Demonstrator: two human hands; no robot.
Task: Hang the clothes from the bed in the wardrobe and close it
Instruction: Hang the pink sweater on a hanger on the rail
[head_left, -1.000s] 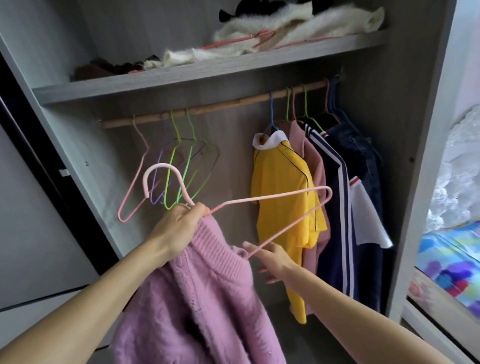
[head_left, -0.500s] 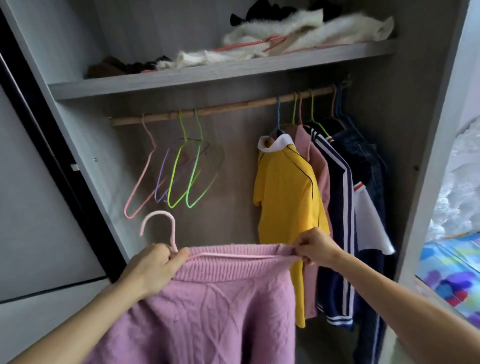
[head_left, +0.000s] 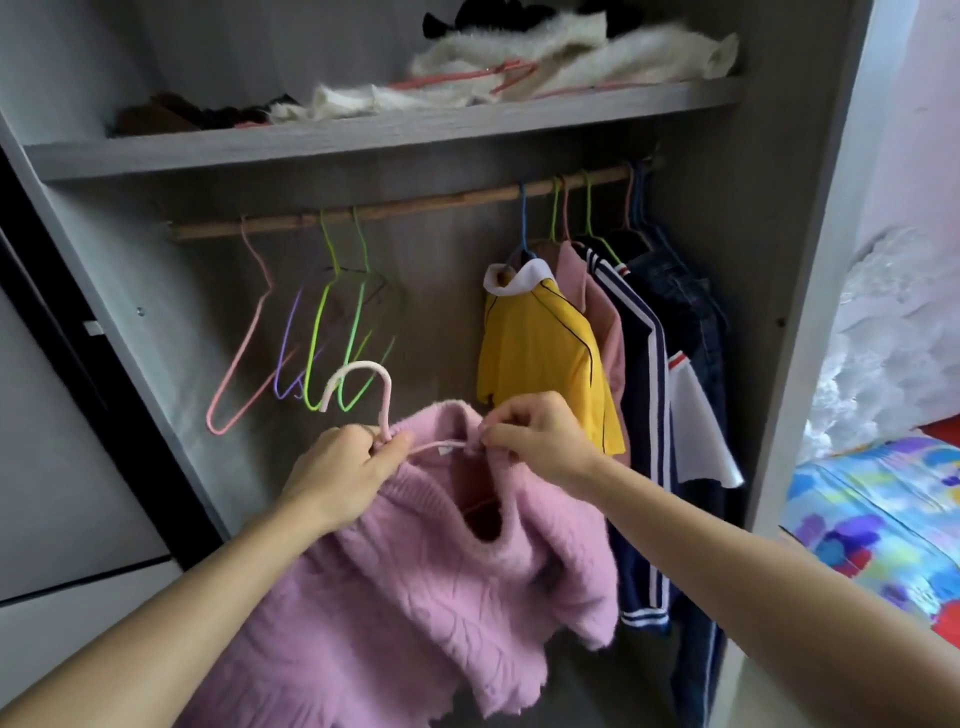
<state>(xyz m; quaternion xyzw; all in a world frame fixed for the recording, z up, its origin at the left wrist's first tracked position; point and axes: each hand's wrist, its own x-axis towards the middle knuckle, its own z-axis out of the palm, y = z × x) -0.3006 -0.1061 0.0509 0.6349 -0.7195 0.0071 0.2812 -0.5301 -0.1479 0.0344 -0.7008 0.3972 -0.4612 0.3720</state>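
I hold a pink knitted sweater (head_left: 415, 597) in front of the open wardrobe, with a pale pink wire hanger (head_left: 358, 384) threaded inside it and its hook sticking up. My left hand (head_left: 343, 473) grips the hanger's neck together with the sweater's collar. My right hand (head_left: 535, 441) pinches the collar and the hanger wire at the neck opening. The wooden rail (head_left: 415, 205) runs above. A yellow shirt (head_left: 540, 353), a pink garment, a navy striped jacket (head_left: 644, 415) and jeans hang at its right end.
Several empty coloured hangers (head_left: 322, 343) hang on the rail's left part. The shelf (head_left: 363, 135) above holds white fluffy clothes and dark items. A dark sliding door edge (head_left: 47, 322) stands left. The bed with a colourful sheet (head_left: 878, 525) lies right of the wardrobe's side panel.
The hanger went from outside the sweater to inside it. My hands came closer together at the collar, and the sweater's neck opening now shows around the hook.
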